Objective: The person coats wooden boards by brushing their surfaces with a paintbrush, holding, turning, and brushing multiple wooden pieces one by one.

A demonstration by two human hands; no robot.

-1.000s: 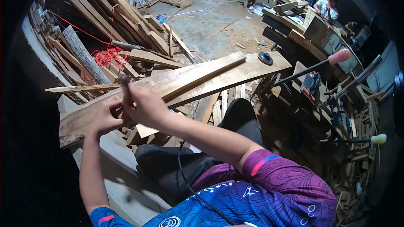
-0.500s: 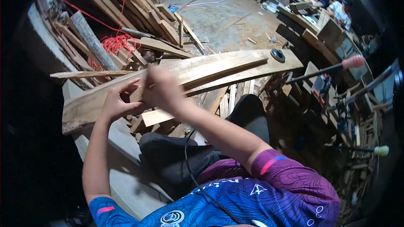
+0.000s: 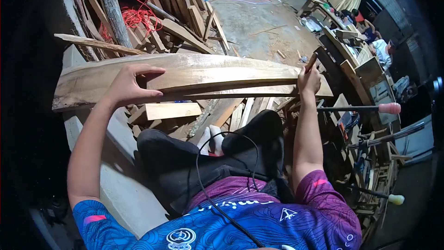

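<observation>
A curved wooden board (image 3: pixel 222 70) lies on top of a longer wooden plank (image 3: pixel 76 93) across the space before my knees. My left hand (image 3: pixel 132 84) straddles the left part of the curved board, fingers on its upper face and thumb near its lower edge. At the far right end, my right hand (image 3: pixel 310 81) is closed around a short brown stick-like tool (image 3: pixel 311 61) that points up; its exact kind is unclear. The right fingers are close to the curved board's tip and hide part of the plank there.
A pale concrete ledge (image 3: pixel 122 166) supports the plank's left end. Scrap wood (image 3: pixel 173 110) lies below it. Red string (image 3: pixel 138 18) and stacked timber (image 3: pixel 189 11) stand behind. To the right are a pink-handled rod (image 3: pixel 388 108) and a person in white (image 3: pixel 381 53). A black cable (image 3: pixel 199 166) hangs before me.
My right hand has gone from beside my left hand to the boards' right end. The plank's left end appears lower as the view turned. The round black object at the right end is no longer visible.
</observation>
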